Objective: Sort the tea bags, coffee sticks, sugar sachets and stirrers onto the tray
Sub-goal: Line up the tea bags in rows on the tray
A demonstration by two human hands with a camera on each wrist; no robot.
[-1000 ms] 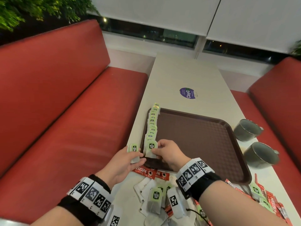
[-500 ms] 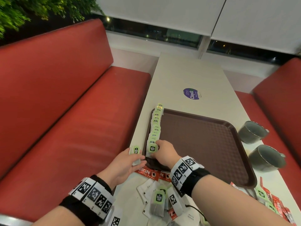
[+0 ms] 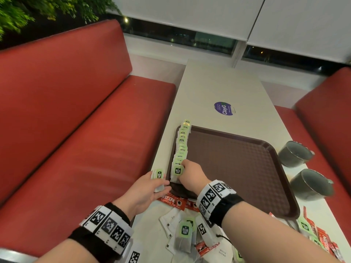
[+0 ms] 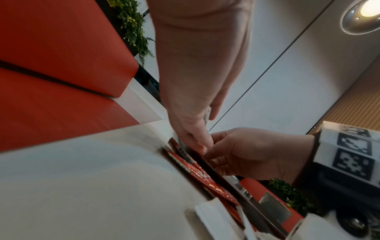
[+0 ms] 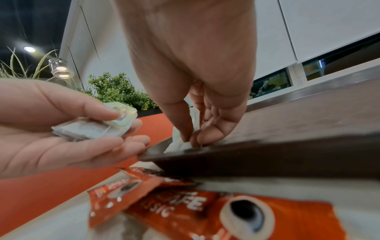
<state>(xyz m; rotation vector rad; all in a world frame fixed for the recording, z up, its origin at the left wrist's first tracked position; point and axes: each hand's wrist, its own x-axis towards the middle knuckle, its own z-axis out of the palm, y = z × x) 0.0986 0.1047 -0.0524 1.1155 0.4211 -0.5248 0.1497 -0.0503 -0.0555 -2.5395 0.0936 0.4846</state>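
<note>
Tea bag (image 3: 178, 172) now sits down inside the near left corner of the tray (image 3: 247, 168), standing at the near end of the row of tea bags (image 3: 182, 143) along the left rim; a second ago it was held higher, just above that rim, and half a second ago it was already going down. So one more bag has nearly joined the row, which is the only sorted group on the tray so far.

The right hand (image 3: 191, 175) has not let go: in the right wrist view its thumb and fingertips (image 5: 207, 134) are pressed together, pinching the bag's white paper against the tray floor.

The left hand (image 3: 146, 192) waits just left of those fingers, outside the rim, as it did a second ago. It lies palm up, and the thumb pins a small stack of tea bags (image 5: 94, 125) onto loosely curled fingers.

Nearer than both hands, loose on the table (image 3: 218, 82), lie red coffee sticks (image 3: 171, 201), white sugar sachets (image 3: 168, 223) and another tea bag. I see no stirrers. By my judgement, most of the sorting remains.
</note>
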